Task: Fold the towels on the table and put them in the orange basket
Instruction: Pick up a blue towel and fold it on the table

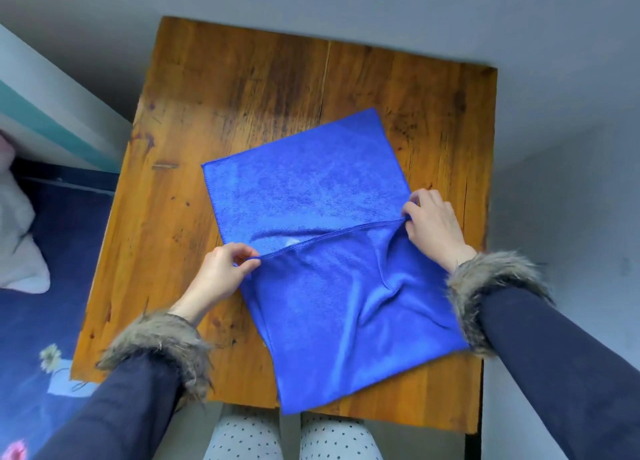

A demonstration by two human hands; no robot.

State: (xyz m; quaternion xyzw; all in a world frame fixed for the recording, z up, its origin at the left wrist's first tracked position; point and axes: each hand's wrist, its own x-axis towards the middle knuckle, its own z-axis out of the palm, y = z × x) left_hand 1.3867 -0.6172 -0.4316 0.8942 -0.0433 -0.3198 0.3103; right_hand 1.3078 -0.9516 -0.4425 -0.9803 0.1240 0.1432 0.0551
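A blue towel lies slantwise on the wooden table, its near half lifted and drawn over the far half, the left hand pinching one corner of the hemmed edge and the right hand pinching the other, the cloth wrinkled below the right wrist.

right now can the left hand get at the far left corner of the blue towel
Probably yes: the left hand pinches the blue towel at its folded hem, and only bare towel and wooden table lie between it and that corner.
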